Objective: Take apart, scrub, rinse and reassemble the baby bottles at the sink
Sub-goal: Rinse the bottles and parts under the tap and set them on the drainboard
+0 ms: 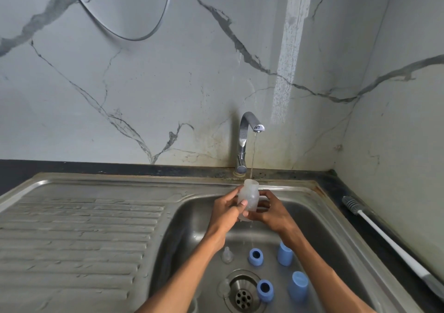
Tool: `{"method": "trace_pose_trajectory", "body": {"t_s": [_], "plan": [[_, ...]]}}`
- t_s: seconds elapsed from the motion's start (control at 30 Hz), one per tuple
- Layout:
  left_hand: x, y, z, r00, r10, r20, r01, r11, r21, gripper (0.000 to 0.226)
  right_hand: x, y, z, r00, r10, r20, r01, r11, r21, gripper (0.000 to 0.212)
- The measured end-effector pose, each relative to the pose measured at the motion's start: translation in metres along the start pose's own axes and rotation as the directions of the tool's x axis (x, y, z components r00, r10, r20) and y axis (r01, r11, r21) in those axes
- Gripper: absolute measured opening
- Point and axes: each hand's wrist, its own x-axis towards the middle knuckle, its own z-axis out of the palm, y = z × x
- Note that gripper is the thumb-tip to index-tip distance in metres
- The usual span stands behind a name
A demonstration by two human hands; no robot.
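A clear, frosted baby bottle body (250, 193) stands upright under the running tap (247, 142), its mouth up in the thin stream. My left hand (228, 210) grips its left side, thumb across the front. My right hand (270, 210) holds its right side and base. On the floor of the sink (192, 228) lie two blue collar rings (255, 256) (265, 290), two blue caps (285, 253) (298, 286) and a clear teat (227, 255). Another clear piece (223, 287) lies by the drain.
The drain (242, 297) sits at the sink's front centre. A ribbed steel draining board (77, 235) spreads to the left. A white-handled bottle brush (384, 235) lies on the dark counter at the right, along the wall.
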Motion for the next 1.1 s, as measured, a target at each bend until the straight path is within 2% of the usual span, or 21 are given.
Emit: {"method": "trace_pose_trajectory", "body": {"t_s": [0.27, 0.37, 0.5, 0.57, 0.63, 0.7, 0.8, 0.83, 0.97, 1.03, 1.1], "plan": [[-0.001, -0.002, -0.001, 1.0, 0.001, 0.029, -0.003, 0.998, 0.057, 0.04, 0.001, -0.002, -0.003, 0.999, -0.024, -0.033, 0.025, 1.0, 0.012, 0.068], [0.0, -0.001, -0.001, 0.998, -0.056, 0.03, 0.057, 0.998, -0.041, 0.032, 0.001, 0.0, -0.004, 0.999, 0.001, -0.052, 0.003, 0.997, 0.081, 0.072], [0.0, -0.001, 0.0, 0.969, -0.243, 0.051, 0.248, 0.944, -0.216, 0.022, 0.003, 0.001, -0.002, 1.0, 0.025, -0.017, -0.022, 0.987, 0.159, 0.086], [0.001, -0.001, 0.0, 0.963, -0.265, 0.049, 0.268, 0.924, -0.274, 0.019, 0.002, -0.001, -0.002, 0.999, 0.034, 0.008, -0.035, 0.984, 0.176, 0.089], [0.002, 0.0, 0.0, 0.973, -0.231, -0.002, 0.22, 0.93, -0.293, 0.018, 0.0, -0.002, -0.002, 0.999, 0.027, 0.045, -0.032, 0.992, 0.122, 0.077], [0.005, 0.001, -0.002, 0.978, -0.184, -0.096, 0.153, 0.951, -0.268, 0.023, -0.002, -0.002, -0.003, 0.998, 0.023, 0.06, -0.031, 0.988, 0.149, 0.066], [0.012, 0.001, -0.008, 0.973, -0.057, -0.222, 0.025, 0.989, -0.145, 0.037, -0.004, -0.008, -0.007, 0.997, 0.082, -0.006, -0.074, 0.923, 0.379, 0.056], [0.014, 0.0, -0.01, 0.969, 0.011, -0.246, -0.031, 0.996, -0.08, 0.042, -0.004, -0.009, -0.008, 0.996, 0.083, -0.019, -0.069, 0.914, 0.399, 0.054], [0.015, -0.001, -0.01, 0.927, 0.272, -0.258, -0.227, 0.955, 0.192, 0.05, -0.004, -0.008, -0.009, 0.997, 0.062, 0.034, -0.067, 0.985, 0.158, 0.04], [0.015, -0.003, -0.009, 0.912, 0.326, -0.248, -0.276, 0.936, 0.217, 0.047, -0.003, -0.006, -0.006, 0.994, 0.08, 0.071, -0.086, 0.993, 0.08, 0.034], [0.015, -0.004, -0.009, 0.908, 0.344, -0.238, -0.293, 0.929, 0.226, 0.05, -0.003, -0.007, -0.004, 0.994, 0.057, 0.093, -0.059, 0.998, 0.017, 0.037]]}}
